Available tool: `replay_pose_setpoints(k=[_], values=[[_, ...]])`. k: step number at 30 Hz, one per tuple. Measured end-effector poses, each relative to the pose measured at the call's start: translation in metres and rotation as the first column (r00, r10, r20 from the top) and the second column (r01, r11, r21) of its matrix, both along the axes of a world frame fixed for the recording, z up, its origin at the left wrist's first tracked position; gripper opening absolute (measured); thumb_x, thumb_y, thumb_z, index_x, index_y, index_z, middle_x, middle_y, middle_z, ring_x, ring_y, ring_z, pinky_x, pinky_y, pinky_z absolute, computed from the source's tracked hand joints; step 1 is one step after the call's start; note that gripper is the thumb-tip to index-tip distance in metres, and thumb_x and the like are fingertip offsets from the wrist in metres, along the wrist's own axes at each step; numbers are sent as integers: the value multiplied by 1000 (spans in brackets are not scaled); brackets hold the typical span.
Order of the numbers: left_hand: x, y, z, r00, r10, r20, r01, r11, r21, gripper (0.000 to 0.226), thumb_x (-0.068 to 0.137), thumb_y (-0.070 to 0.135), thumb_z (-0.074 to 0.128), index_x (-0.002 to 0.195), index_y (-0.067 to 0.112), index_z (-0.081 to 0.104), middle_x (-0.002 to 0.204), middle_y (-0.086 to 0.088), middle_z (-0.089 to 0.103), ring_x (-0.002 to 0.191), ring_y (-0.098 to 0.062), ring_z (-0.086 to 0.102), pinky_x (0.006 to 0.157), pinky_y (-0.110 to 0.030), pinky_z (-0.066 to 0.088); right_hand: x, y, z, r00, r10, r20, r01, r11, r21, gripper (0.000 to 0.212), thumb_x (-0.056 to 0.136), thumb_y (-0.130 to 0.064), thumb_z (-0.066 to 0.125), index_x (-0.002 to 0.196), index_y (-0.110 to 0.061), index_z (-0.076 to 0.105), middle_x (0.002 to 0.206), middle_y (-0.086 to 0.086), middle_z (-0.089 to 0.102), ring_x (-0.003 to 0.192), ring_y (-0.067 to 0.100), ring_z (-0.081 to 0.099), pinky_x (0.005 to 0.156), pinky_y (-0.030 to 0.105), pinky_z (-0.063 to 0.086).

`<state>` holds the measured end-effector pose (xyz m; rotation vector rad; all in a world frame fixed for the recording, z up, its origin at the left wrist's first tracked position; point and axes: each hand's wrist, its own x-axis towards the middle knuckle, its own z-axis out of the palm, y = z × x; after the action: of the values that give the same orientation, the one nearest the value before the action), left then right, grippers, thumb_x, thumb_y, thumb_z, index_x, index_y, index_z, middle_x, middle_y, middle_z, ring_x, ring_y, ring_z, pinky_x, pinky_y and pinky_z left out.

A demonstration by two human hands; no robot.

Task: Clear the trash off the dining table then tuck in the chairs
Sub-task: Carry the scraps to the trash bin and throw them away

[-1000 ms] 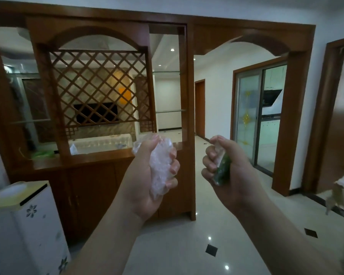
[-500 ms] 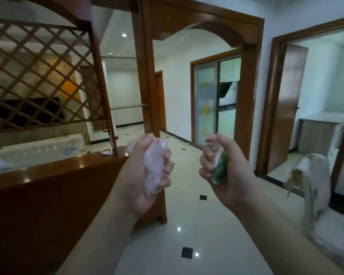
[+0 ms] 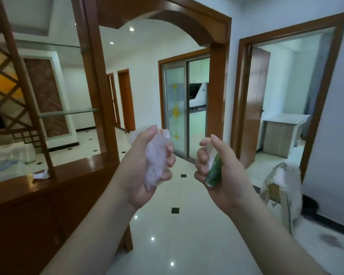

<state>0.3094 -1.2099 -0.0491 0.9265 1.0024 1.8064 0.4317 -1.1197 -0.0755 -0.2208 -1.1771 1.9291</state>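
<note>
Left grip (image 3: 147, 167) fisted on crumpled clear plastic (image 3: 156, 165), right grip (image 3: 220, 171) on green wrapper (image 3: 213, 171). Risk I see: wrapper's tail below the fist could slip out.

wooden counter (image 3: 72, 171), crumpled paper (image 3: 41, 174) on it

You won't find any text, label, brand, number or sign to read here — the green wrapper (image 3: 213, 170) in your right hand (image 3: 224, 175) is too crumpled and blurred to show any lettering.
</note>
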Motion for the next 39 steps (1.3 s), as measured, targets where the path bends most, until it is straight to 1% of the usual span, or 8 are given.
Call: replay_pose_setpoints(k=[8,18,22,26,29,34,37,39], values=[[-32,125,0,990,-139,23,137,989,60,31,82,48,53,98,22,51,69,-2,51,55,-12,43,41,-17,29,-24,110,3,990,-135,38,131,988,87,19,95,-31,50,94,-12,54,61,1,44,47,13,38,43,23,34],[-117,283,-7,955,-291,56,282,950,138,32,82,46,53,103,22,47,68,-1,51,52,-10,44,34,-16,33,-93,265,-5,963,-264,47,260,963,75,20,94,-30,52,93,-11,54,62,2,43,48,13,38,49,25,31],[-147,350,9,931,-364,5,357,918,174,31,80,46,52,98,21,50,67,-1,52,52,-10,46,35,-15,34,-117,329,5,935,-335,118,321,939,123,24,84,-34,58,91,-12,56,62,2,45,47,12,40,47,24,33],[-162,426,11,912,-411,10,405,902,147,29,79,45,53,95,21,50,67,-1,52,51,-10,47,35,-15,34,-117,387,8,925,-371,84,365,927,83,22,83,-34,57,87,-13,56,62,2,44,47,11,39,45,21,33],[-162,485,10,888,-460,8,454,879,146,28,81,45,55,94,22,52,67,-1,52,52,-9,48,35,-16,35,-109,430,2,921,-378,89,378,926,16,22,83,-35,57,86,-13,56,61,1,43,46,10,38,44,19,34],[-139,588,13,834,-552,-8,546,823,159,27,81,45,54,95,21,54,70,-1,53,54,-10,48,37,-16,36,-83,517,6,869,-485,99,483,874,45,22,84,-32,53,88,-11,54,57,1,44,42,9,39,40,18,34],[-112,645,5,809,-588,-19,585,802,119,27,80,46,54,77,23,67,68,-3,54,53,-11,48,37,-16,38,-58,566,6,848,-526,59,523,850,62,23,80,-32,55,87,-11,55,57,1,44,42,9,39,40,18,35],[-96,682,5,791,-612,0,608,786,111,27,81,45,54,77,21,66,67,-3,53,52,-11,48,36,-16,38,-42,602,8,839,-543,28,540,838,83,22,83,-33,56,86,-11,56,58,1,44,43,9,39,41,18,35]])
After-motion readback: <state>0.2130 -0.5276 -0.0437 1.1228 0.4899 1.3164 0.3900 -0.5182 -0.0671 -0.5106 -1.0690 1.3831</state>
